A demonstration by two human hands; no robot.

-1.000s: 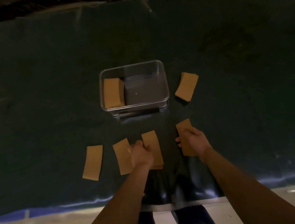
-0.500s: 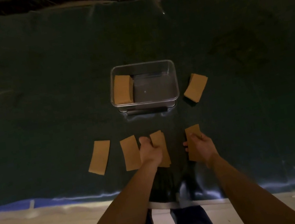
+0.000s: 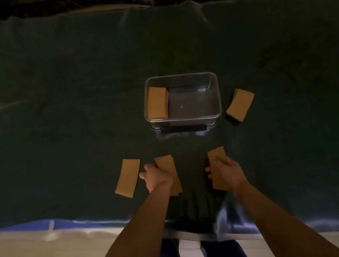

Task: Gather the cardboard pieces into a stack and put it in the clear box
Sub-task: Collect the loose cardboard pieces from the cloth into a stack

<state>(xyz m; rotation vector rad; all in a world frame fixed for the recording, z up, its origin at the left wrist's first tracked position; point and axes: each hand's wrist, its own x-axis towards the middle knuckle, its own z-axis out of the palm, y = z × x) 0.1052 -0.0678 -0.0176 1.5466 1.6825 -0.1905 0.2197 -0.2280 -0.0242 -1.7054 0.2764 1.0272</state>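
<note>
Gripping a small pile of cardboard pieces (image 3: 168,173), the left hand (image 3: 155,179) sits just right of a single loose piece (image 3: 128,178) that lies flat on the dark green mat (image 3: 51,125). That loose piece runs lengthwise away from the person with a slight tilt, and the left hand is clearly the nearer one to it. The right hand (image 3: 225,171) is closed on another piece (image 3: 217,167), its long axis also pointing away. Ahead stands the clear box (image 3: 214,94), a stack (image 3: 157,105) already lying in its left end. A further stack (image 3: 240,104) rests on the mat just right of the box, nearer the right hand. In this dim light, how many pieces the left hand holds is hard to tell. No writing, label or brand is legible anywhere.
</note>
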